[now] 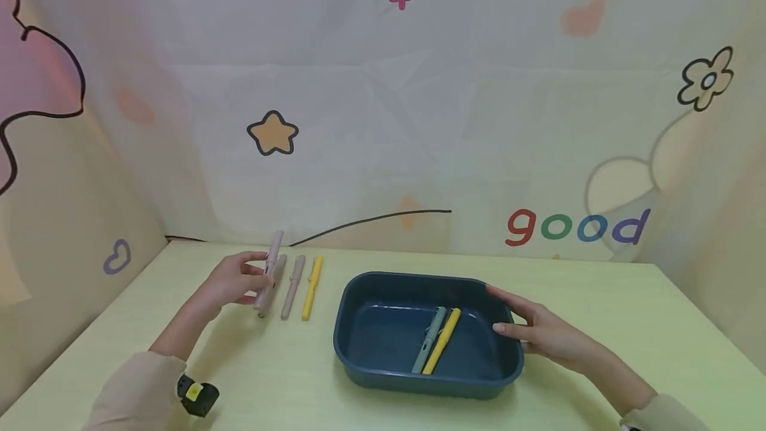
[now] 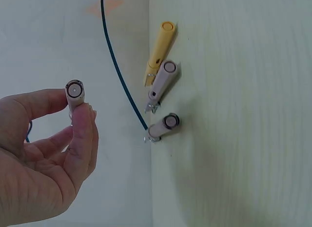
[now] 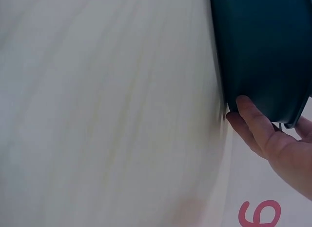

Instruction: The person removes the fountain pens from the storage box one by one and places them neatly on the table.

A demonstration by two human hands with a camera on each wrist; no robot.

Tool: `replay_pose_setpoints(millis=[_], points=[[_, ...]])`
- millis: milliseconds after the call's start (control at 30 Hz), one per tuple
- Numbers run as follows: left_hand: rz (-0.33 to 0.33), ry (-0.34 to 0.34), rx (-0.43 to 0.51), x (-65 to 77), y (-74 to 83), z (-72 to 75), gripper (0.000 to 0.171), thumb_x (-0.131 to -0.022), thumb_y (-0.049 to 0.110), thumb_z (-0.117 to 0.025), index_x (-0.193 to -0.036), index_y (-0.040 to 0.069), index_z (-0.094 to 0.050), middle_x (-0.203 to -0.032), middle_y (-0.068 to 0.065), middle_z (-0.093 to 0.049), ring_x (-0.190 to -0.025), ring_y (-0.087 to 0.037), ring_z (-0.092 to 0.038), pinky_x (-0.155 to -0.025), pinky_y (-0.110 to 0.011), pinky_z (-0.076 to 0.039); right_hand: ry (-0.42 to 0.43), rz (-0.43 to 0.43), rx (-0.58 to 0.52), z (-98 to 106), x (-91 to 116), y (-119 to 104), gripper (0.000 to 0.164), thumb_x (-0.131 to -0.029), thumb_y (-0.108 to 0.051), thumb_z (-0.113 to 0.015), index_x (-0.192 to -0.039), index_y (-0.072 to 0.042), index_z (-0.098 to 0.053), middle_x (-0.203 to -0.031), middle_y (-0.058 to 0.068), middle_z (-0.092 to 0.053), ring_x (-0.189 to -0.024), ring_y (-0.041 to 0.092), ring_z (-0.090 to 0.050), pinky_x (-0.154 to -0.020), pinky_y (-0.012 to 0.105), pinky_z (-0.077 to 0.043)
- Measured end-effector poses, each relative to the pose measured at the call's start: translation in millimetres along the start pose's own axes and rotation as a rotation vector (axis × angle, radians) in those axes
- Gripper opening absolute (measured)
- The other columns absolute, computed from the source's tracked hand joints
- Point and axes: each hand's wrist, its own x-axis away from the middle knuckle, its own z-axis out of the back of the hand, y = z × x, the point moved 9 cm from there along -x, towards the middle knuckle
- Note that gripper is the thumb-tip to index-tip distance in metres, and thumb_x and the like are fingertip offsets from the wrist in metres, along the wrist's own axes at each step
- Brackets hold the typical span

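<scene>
My left hand (image 1: 233, 279) pinches a pale pink pen (image 1: 274, 251) between thumb and fingers, raised over the table and nearly upright. In the left wrist view, the end of this pen (image 2: 74, 89) faces the camera. Just past it, a greyish-pink pen (image 1: 280, 267) lies partly hidden. Beside that are another mauve pen (image 1: 293, 288) and a yellow pen (image 1: 312, 288), side by side. My right hand (image 1: 553, 334) grips the right wall of a dark blue bin (image 1: 419, 384), thumb inside and fingers outside. A teal pen (image 1: 429, 339) and a yellow pen (image 1: 442, 341) lie in the bin.
The pale wooden table (image 1: 287, 378) meets a printed cloth backdrop (image 1: 359, 118) along its back edge. More cloth rises at both sides. A small black device (image 1: 199, 396) is strapped at the left wrist over the sleeve (image 1: 140, 388).
</scene>
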Motion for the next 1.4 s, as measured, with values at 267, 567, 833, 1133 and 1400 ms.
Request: replay_pose_setpoints(millis=[267,567,833,1133,1400], points=[[0.037,-0.003,0.038,-11.4,-18.1,11.4,0.061,-0.086,0.013,-0.060,-0.137,-0.005,-0.030,-0.116,-0.025,-0.051,-0.076,-0.014,-0.058,-0.068,-0.033,-0.054,0.011,0.002,0.028,1.8,-2.5,-5.6,0.077,-0.088,-0.020,-0.060,-0.146,-0.010,-0.012,-0.147,0.028,0.005,-0.112,0.029,-0.050,-0.082,0.040,-0.050],[0.083,-0.026,0.033,-19.1,-38.5,17.0,0.058,-0.087,0.009,-0.056,-0.136,-0.007,-0.030,-0.113,-0.025,-0.052,-0.080,-0.017,-0.059,-0.068,-0.033,-0.053,-0.001,0.000,0.032,0.4,0.6,-2.9,0.076,-0.088,-0.019,-0.059,-0.146,-0.009,-0.011,-0.147,0.029,0.005,-0.115,0.030,-0.047,-0.083,0.040,-0.049],[0.085,-0.063,0.004,-26.4,-44.3,22.9,0.057,-0.087,0.009,-0.053,-0.135,-0.009,-0.030,-0.108,-0.022,-0.053,-0.087,-0.022,-0.058,-0.069,-0.035,-0.053,0.003,0.008,0.048,2.1,0.2,-6.9,0.076,-0.088,-0.020,-0.059,-0.146,-0.009,-0.010,-0.147,0.029,0.005,-0.110,0.027,-0.051,-0.081,0.038,-0.050],[0.093,-0.096,-0.037,-26.8,-53.1,22.4,0.058,-0.082,0.006,-0.055,-0.131,-0.013,-0.031,-0.091,-0.013,-0.055,-0.074,-0.015,-0.055,-0.063,-0.032,-0.053,-0.015,0.003,0.020,-2.7,-2.6,-3.6,0.076,-0.088,-0.019,-0.059,-0.146,-0.009,-0.010,-0.147,0.028,0.006,-0.112,0.027,-0.050,-0.083,0.040,-0.049],[0.153,-0.100,-0.057,-34.5,-66.9,17.7,0.059,-0.082,0.004,-0.058,-0.131,-0.013,-0.032,-0.100,-0.020,-0.051,-0.075,-0.020,-0.055,-0.063,-0.034,-0.054,-0.018,-0.003,0.015,-1.2,-1.8,0.6,0.075,-0.089,-0.019,-0.058,-0.146,-0.010,-0.010,-0.146,0.029,0.006,-0.111,0.025,-0.050,-0.082,0.038,-0.050]])
